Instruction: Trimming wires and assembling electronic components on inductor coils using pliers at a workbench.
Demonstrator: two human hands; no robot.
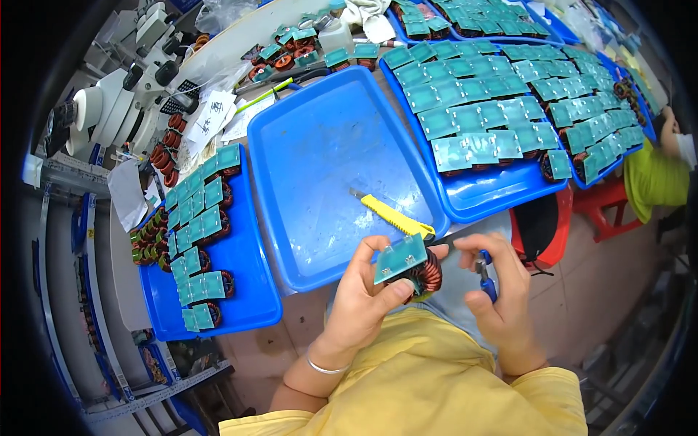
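Currently, the left hand (354, 296) has its grip clamped on a green board (401, 259) by the middle tray's (331, 167) near-right corner; the right hand (511, 283) grips a blue-handled tool (487, 280). A loose pinch could let the board twist, its coil (431, 274) getting nicked.

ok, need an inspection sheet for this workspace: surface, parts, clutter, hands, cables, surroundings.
Surface: middle blue tray bears a yellow knife; left tray and right tray bear rows of green boards.
Parts: one green board with a copper-coloured coil underneath.
Clutter: loose papers; reddish coils beyond left tray.
Hands: left hand grips the board and coil; right hand, apart from them, holds a blue-handled tool.
Cables: none clearly made out.
Surroundings: apparent microscopes and shelves at left; red stool and another person's yellow-green clothing at right.
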